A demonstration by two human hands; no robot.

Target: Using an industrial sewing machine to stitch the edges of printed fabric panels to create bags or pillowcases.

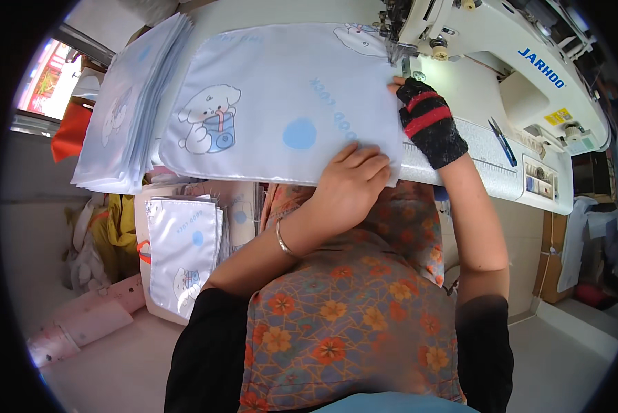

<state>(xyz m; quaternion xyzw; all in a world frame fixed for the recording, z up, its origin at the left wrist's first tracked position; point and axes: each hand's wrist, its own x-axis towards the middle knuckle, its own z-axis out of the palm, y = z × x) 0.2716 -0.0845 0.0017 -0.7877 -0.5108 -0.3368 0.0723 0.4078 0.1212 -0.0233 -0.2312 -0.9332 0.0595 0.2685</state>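
A white printed cloth panel [254, 76] with rounded corners, a cartoon dog and a pale blue spot lies across the sewing machine bed. Its far right edge reaches the needle and presser foot [400, 58] of the white sewing machine [488, 41]. My left hand [355, 180], with a bracelet at the wrist, rests on the panel's near right corner, fingers stretched out flat. In a black fingerless glove with red stripes, my right hand [429, 124] is at the panel's right edge just below the presser foot. Its fingertips are closed at that edge; the thumb is hidden.
At the left stands a thick stack of similar panels [119, 110]. Below, more folded panels [185, 255] lie on a chair. Thread snips [503, 143] and a ruler strip [484, 162] are on the bed to the right. A pink fabric roll [88, 320] lies lower left.
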